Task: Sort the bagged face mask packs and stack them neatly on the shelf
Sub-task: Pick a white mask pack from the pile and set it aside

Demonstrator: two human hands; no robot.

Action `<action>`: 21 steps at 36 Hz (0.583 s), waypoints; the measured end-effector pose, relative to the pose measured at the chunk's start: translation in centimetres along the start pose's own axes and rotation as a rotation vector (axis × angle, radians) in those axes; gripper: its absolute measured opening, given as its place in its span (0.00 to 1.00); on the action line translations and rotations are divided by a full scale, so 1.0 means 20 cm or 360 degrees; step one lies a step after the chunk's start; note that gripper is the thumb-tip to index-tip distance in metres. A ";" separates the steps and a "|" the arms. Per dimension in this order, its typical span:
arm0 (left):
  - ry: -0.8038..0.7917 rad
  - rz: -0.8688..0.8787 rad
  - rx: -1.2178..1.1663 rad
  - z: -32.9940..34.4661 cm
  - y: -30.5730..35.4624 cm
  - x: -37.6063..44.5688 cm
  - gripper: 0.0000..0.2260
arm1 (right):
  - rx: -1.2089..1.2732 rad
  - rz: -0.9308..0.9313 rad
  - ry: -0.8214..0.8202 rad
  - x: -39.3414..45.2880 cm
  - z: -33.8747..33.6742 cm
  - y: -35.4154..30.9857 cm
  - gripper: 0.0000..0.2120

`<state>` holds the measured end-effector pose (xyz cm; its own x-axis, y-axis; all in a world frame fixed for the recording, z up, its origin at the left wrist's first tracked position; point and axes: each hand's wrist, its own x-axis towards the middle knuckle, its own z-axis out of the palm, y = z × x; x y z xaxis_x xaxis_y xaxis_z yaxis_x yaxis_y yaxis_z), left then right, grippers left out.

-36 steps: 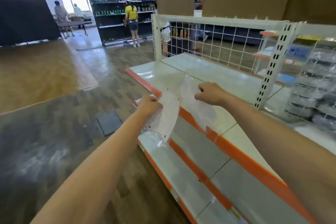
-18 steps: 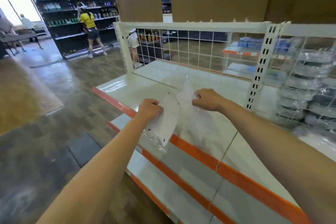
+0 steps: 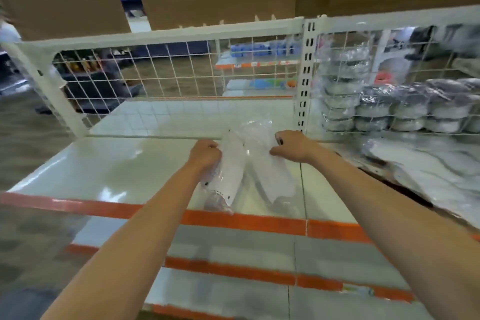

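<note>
2 bagged packs are up over the white shelf (image 3: 109, 171) at centre frame, 1 per hand. The left hand (image 3: 205, 154) has its fingers curled around the top of the left pack (image 3: 228, 176), which hangs tilted with its lower end near the orange shelf edge (image 3: 246, 222). The right hand (image 3: 292, 147) grips the upper end of the right pack (image 3: 272, 176), thumb tucked under. These look light and floppy, with slick, crinkly plastic likely to slide, so I'd take each by the firmer white insert rather than the loose film. Stacked grey packs (image 3: 389, 109) sit at right behind the wire grid (image 3: 181, 73).
</note>
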<state>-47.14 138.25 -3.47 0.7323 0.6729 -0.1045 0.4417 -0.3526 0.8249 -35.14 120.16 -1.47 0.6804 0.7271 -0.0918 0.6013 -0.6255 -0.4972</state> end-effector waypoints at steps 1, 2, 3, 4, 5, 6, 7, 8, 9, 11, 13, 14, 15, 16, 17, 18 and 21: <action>-0.0036 0.0013 -0.0009 0.03 0.01 0.02 0.08 | -0.0032 0.0037 0.0027 -0.03 0.00 0.03 0.18; -0.0076 0.0023 -0.0025 0.07 0.02 0.03 0.09 | -0.0049 0.0081 0.0051 -0.05 -0.01 0.05 0.18; -0.0117 0.0038 -0.0039 0.11 0.03 0.04 0.09 | -0.0065 0.0126 0.0073 -0.08 -0.02 0.08 0.18; -0.0158 0.0048 -0.0048 0.15 0.04 0.05 0.09 | -0.0079 0.0174 0.0092 -0.11 -0.04 0.11 0.18; -0.0199 0.0055 -0.0058 0.20 0.05 0.06 0.09 | -0.0090 0.0221 0.0111 -0.15 -0.06 0.14 0.18; -0.0245 0.0059 -0.0077 0.24 0.07 0.06 0.10 | -0.0090 0.0278 0.0126 -0.19 -0.08 0.17 0.17; -0.0295 0.0069 -0.0099 0.29 0.09 0.06 0.10 | -0.0085 0.0345 0.0139 -0.24 -0.10 0.20 0.15; -0.0346 0.0092 -0.0119 0.34 0.12 0.06 0.11 | -0.0067 0.0415 0.0157 -0.28 -0.12 0.23 0.12; -0.0391 0.0123 -0.0139 0.39 0.15 0.06 0.11 | -0.0035 0.0486 0.0188 -0.32 -0.15 0.27 0.09; -0.0478 0.0186 -0.0166 0.50 0.22 0.04 0.11 | 0.0036 0.0601 0.0277 -0.43 -0.19 0.35 0.07; -0.0582 0.0244 -0.0168 0.61 0.29 0.00 0.09 | 0.0063 0.0685 0.0387 -0.54 -0.21 0.43 0.09; -0.0629 0.0258 -0.0161 0.65 0.32 -0.03 0.09 | 0.0066 0.0730 0.0411 -0.59 -0.22 0.47 0.12; -0.0664 0.0267 -0.0165 0.70 0.34 -0.06 0.08 | 0.0065 0.0767 0.0418 -0.64 -0.22 0.50 0.15; -0.0697 0.0275 -0.0181 0.74 0.36 -0.09 0.09 | 0.0075 0.0803 0.0441 -0.70 -0.23 0.54 0.15; -0.0731 0.0292 -0.0199 0.79 0.38 -0.11 0.09 | 0.0094 0.0838 0.0487 -0.74 -0.24 0.58 0.13; -0.0764 0.0317 -0.0209 0.82 0.40 -0.14 0.09 | 0.0129 0.0876 0.0537 -0.78 -0.25 0.61 0.10; -0.0851 0.0402 -0.0186 0.90 0.46 -0.22 0.10 | 0.0261 0.0960 0.0737 -0.88 -0.28 0.72 0.05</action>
<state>-36.91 120.40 -5.32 0.9796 0.1469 -0.1369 0.1823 -0.3647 0.9131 -36.24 96.75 -2.22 0.9976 0.0593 -0.0354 0.0262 -0.7994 -0.6002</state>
